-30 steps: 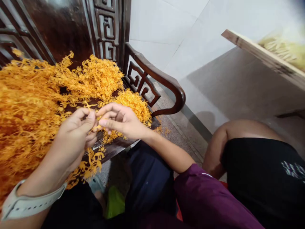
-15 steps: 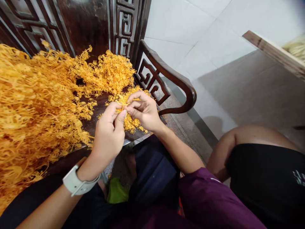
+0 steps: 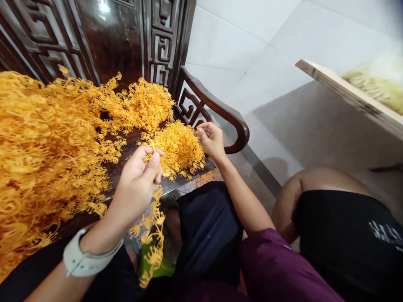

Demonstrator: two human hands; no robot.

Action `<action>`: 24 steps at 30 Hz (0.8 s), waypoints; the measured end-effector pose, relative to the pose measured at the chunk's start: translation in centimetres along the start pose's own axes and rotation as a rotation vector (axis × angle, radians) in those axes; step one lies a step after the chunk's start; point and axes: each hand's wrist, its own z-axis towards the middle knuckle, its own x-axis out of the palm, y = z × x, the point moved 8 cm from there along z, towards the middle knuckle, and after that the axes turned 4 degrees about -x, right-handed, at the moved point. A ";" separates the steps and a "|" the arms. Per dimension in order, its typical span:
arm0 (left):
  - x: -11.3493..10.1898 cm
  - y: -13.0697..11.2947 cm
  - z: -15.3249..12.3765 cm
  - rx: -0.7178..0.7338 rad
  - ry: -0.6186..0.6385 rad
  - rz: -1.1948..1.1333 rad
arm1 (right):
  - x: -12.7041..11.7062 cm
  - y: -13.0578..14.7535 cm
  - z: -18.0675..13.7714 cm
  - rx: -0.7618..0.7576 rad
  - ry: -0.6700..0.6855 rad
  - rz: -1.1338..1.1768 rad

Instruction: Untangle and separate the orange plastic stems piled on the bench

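Note:
My left hand (image 3: 138, 176) is closed, pinching the upper end of a strand of orange plastic flower-like pieces (image 3: 155, 253) between thumb and forefinger. From it the strand hangs past the seat edge, in front of my legs. My right hand (image 3: 213, 141) is at the right side of a small pile of loose orange pieces (image 3: 181, 147), its thumb and fingers drawn together. Whatever its fingertips hold is too small to make out. A large heap of orange strands (image 3: 53, 155) covers the left of the dark wooden bench (image 3: 122, 165).
The bench has a carved backrest (image 3: 110, 37) and a curved armrest (image 3: 217, 96) just behind my right hand. Another person's knee (image 3: 327, 180) is at the right. A wooden board edge (image 3: 340, 90) juts in at upper right, with pale yellow material (image 3: 374, 86) behind it.
My hands were together at a piece over the small pile and are now apart. The right moved right to the pile's edge; the left moved slightly down-left, with the strand hanging in sight.

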 end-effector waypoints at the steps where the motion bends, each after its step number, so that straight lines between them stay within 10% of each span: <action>1: -0.3 0.0 0.6 -0.013 -0.007 -0.017 | 0.1 -0.5 0.0 0.009 0.020 0.008; 8: -0.4 -1.2 1.5 0.031 -0.026 -0.113 | 0.6 -1.4 -0.5 -0.087 0.176 -0.163; 18: -0.7 -1.2 2.8 0.403 -0.140 0.054 | 5.0 12.2 -8.6 -0.363 0.362 0.390; 24: -0.2 -1.3 2.1 0.573 -0.193 0.386 | 4.6 14.3 -9.5 -0.577 0.244 0.168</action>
